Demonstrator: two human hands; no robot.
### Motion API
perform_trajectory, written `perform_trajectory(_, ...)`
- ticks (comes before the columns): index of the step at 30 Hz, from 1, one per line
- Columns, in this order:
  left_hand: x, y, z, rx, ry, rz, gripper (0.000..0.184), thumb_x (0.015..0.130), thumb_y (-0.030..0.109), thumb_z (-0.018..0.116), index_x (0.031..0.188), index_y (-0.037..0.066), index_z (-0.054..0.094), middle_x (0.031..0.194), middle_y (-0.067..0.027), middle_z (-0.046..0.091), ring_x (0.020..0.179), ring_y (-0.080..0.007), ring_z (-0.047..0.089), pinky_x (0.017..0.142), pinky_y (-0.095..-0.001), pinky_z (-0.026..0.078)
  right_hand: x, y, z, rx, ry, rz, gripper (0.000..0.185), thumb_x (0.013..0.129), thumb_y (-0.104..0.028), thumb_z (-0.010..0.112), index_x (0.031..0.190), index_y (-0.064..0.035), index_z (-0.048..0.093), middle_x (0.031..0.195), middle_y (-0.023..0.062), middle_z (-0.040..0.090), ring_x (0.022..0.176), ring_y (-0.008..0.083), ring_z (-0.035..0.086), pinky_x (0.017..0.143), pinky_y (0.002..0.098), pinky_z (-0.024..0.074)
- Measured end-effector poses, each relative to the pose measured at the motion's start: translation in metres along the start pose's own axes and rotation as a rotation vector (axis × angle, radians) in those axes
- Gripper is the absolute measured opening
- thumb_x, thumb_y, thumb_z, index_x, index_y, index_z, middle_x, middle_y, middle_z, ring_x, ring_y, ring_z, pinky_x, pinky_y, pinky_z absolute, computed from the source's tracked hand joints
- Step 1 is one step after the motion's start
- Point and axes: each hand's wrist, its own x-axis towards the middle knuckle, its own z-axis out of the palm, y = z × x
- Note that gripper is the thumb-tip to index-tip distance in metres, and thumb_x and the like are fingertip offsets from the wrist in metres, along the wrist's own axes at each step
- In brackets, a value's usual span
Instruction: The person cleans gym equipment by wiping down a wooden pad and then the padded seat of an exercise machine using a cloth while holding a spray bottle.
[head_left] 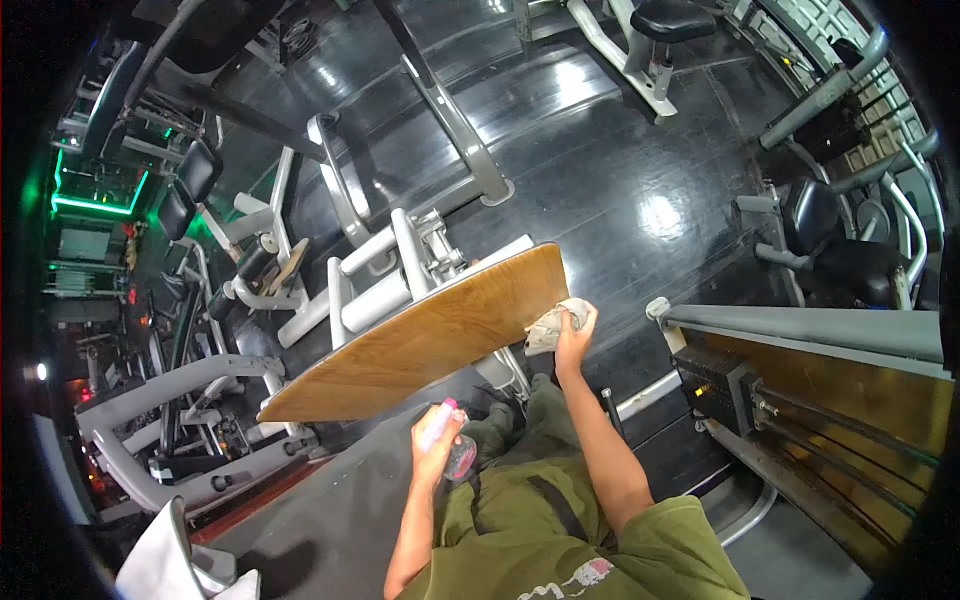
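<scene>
A wooden board (pixel 430 335) with a brown grain is fixed to a grey metal frame and lies across the middle of the view. At its right end, my right hand (pixel 573 342) is closed around a crumpled pale cloth (pixel 547 327), which touches or nearly touches the board's edge. Below the board, my left hand (pixel 432 452) grips a spray bottle with a pink and white top and a clear lower part (pixel 461 461). The bottle is near my body, apart from the board.
A weight-stack machine (pixel 800 340) stands close on the right. Gym machines with black pads (pixel 198 170) fill the left side, and a black seat (pixel 672 20) is at the top. Grey metal legs (pixel 455 140) stand on the shiny black floor (pixel 640 170) ahead.
</scene>
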Motion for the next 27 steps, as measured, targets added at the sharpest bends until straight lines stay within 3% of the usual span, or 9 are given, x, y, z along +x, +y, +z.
perform_trajectory(3,0.001,-0.002,-0.004,0.015,0.003,-0.003,0.017,0.089,0.021,0.071,0.09,0.005,0.064,0.077,0.0012,0.06,0.061,-0.0074,0.052,0.058,-0.0236,0.042,-0.002,0.024,0.011,0.028,0.11,0.025,0.035,0.094,-0.016,0.059,0.125,-0.0053,0.047,0.116,0.0132,0.057,0.108,0.025,0.056,0.095,0.0384,0.043)
perform_trajectory(5,-0.003,-0.002,-0.008,0.0,0.009,-0.018,0.013,0.09,0.016,0.069,0.089,0.004,0.065,0.078,0.0007,0.061,0.062,-0.0067,0.053,0.058,-0.0232,0.043,0.005,0.064,0.019,0.13,0.165,0.206,0.038,0.095,-0.016,0.056,0.129,-0.0062,0.044,0.119,0.013,0.056,0.107,0.0255,0.056,0.095,0.0384,0.0442)
perform_trajectory(9,-0.003,-0.012,-0.021,-0.01,0.002,-0.014,0.02,0.088,0.024,0.072,0.091,0.005,0.064,0.079,0.0012,0.06,0.063,-0.008,0.053,0.059,-0.0243,0.042,-0.002,0.115,0.03,0.329,0.146,0.417,0.038,0.097,-0.014,0.052,0.132,-0.0069,0.039,0.121,0.0127,0.054,0.105,0.0248,0.058,0.092,0.0367,0.0476)
perform_trajectory(13,0.001,-0.019,-0.033,-0.03,-0.016,-0.012,0.02,0.089,0.023,0.071,0.092,0.005,0.064,0.079,0.0012,0.06,0.063,-0.0081,0.052,0.059,-0.0243,0.042,-0.058,0.111,0.056,0.154,0.102,0.262,0.029,0.097,-0.009,0.05,0.125,-0.0083,0.041,0.113,0.0117,0.056,0.1,0.0208,0.059,0.085,0.0367,0.0516)
perform_trajectory(15,0.005,-0.021,-0.041,-0.041,-0.028,0.006,0.02,0.089,0.023,0.071,0.093,0.005,0.064,0.079,0.0013,0.061,0.063,-0.008,0.052,0.059,-0.0241,0.042,-0.08,0.118,0.073,0.421,0.054,0.352,0.029,0.097,-0.007,0.051,0.124,-0.0087,0.042,0.11,0.0102,0.057,0.099,0.0195,0.059,0.086,0.0373,0.0511)
perform_trajectory(18,0.007,-0.019,-0.056,-0.034,-0.047,0.04,0.018,0.089,0.021,0.071,0.092,0.005,0.065,0.078,0.0016,0.06,0.063,-0.0071,0.052,0.059,-0.0235,0.042,-0.066,0.123,0.052,0.272,-0.104,0.17,0.028,0.096,-0.007,0.053,0.122,-0.0085,0.044,0.108,0.0084,0.058,0.098,0.0184,0.058,0.086,0.036,0.0503)
perform_trajectory(19,0.005,-0.015,-0.061,-0.028,-0.043,0.042,0.016,0.089,0.019,0.07,0.091,0.005,0.065,0.076,0.0018,0.06,0.062,-0.0065,0.053,0.058,-0.0233,0.042,-0.07,0.078,0.045,0.352,-0.109,0.205,0.026,0.096,-0.007,0.055,0.12,-0.0086,0.046,0.108,0.0072,0.057,0.099,0.0185,0.057,0.088,0.0348,0.0486)
perform_trajectory(20,0.005,-0.013,-0.067,-0.022,-0.04,0.047,0.014,0.09,0.018,0.07,0.089,0.004,0.065,0.074,0.002,0.059,0.062,-0.0059,0.053,0.058,-0.023,0.043,-0.055,0.084,0.04,0.111,-0.022,0.128,0.026,0.095,-0.007,0.056,0.119,-0.0087,0.047,0.109,0.0066,0.056,0.102,0.0195,0.055,0.092,0.0342,0.0454)
perform_trajectory(27,0.006,-0.035,-0.12,0.014,-0.039,0.029,0.015,0.09,0.019,0.069,0.09,0.004,0.065,0.074,0.0025,0.059,0.063,-0.0054,0.053,0.058,-0.0227,0.043,-0.045,0.094,0.055,0.208,0.199,0.271,0.027,0.097,-0.008,0.052,0.123,-0.0083,0.046,0.116,0.0102,0.057,0.106,0.0238,0.056,0.093,0.0364,0.0441)
